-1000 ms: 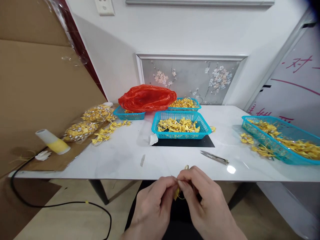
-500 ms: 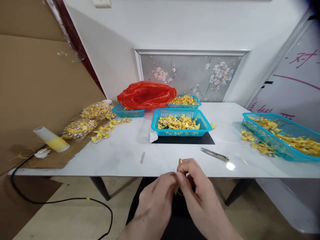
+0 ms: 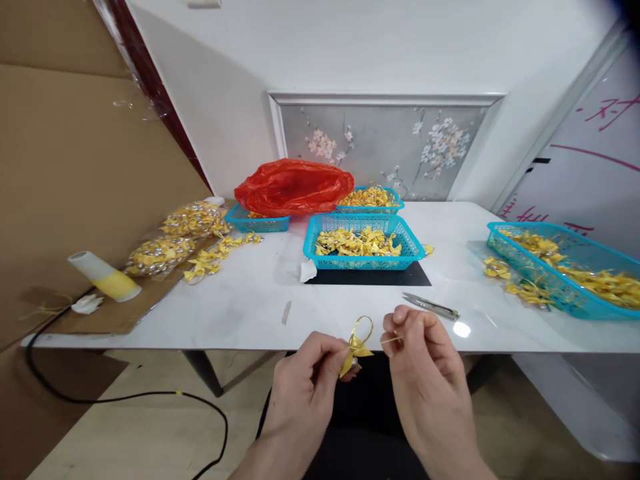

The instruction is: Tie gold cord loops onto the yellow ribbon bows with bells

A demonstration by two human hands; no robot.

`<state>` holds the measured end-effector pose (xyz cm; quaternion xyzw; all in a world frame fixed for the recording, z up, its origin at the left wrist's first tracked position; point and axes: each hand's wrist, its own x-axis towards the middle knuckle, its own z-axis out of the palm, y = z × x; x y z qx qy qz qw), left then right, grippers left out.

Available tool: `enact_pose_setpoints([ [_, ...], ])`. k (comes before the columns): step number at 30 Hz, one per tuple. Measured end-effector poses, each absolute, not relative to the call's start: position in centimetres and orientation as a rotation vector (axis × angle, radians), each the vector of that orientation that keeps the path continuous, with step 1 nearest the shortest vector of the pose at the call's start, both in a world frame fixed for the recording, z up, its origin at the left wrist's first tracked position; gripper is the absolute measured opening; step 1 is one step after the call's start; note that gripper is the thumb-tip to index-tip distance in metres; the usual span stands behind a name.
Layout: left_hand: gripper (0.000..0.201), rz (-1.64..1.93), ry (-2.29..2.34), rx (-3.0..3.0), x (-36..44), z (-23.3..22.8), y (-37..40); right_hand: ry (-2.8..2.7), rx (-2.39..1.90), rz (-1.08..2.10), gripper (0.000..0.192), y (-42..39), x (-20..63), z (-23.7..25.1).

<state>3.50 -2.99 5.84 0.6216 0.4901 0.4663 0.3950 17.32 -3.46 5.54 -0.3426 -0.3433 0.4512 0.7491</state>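
My left hand (image 3: 313, 380) pinches a small yellow ribbon bow (image 3: 357, 348) that has a gold cord loop standing up from it and a silvery bead just below. To its right, my right hand (image 3: 425, 373) is closed on a thin gold cord (image 3: 391, 340), whose end sticks out toward the bow. Whether that cord joins the bow I cannot tell. Both hands are over the table's front edge, above dark-clothed legs. Beyond my right hand, thread snips (image 3: 431, 306) lie on the white table (image 3: 240, 313).
A blue basket (image 3: 363, 263) of yellow bows stands mid-table on a black sheet (image 3: 370, 277). Another blue basket (image 3: 570, 293) is at right. Behind sits a red plastic bag (image 3: 295, 187). Bagged bows (image 3: 160, 257) and a thread cone (image 3: 104, 276) lie left. A black cable (image 3: 125, 401) trails below.
My hands were together and have moved apart, the right one going right with the cord. The bow and its loop now show clearly in my left hand.
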Motion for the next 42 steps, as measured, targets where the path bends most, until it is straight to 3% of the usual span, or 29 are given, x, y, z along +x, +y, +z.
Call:
enact_pose_setpoints([
  [5,0.020,1.127,1.130,1.373,3.4,7.0,-3.0,-0.797,-0.656,1.116,0.025,-2.9,17.4,5.5],
  [17,0.007,0.903,0.605,0.507,2.8,7.8,-2.9,-1.009,-0.728,0.940,0.021,-2.1,17.9,4.8],
  [28,0.018,1.030,0.869,0.791,3.1,8.9,-3.0,-1.207,-0.811,1.008,0.005,-2.4,18.8,5.0],
  [37,0.018,1.080,0.882,0.923,3.1,8.6,-3.2,-1.363,-0.949,1.296,0.016,-2.8,19.4,7.1],
  [42,0.021,1.087,0.878,1.078,2.9,7.8,-3.4,-1.395,-1.071,1.150,0.014,-2.6,18.8,6.7],
])
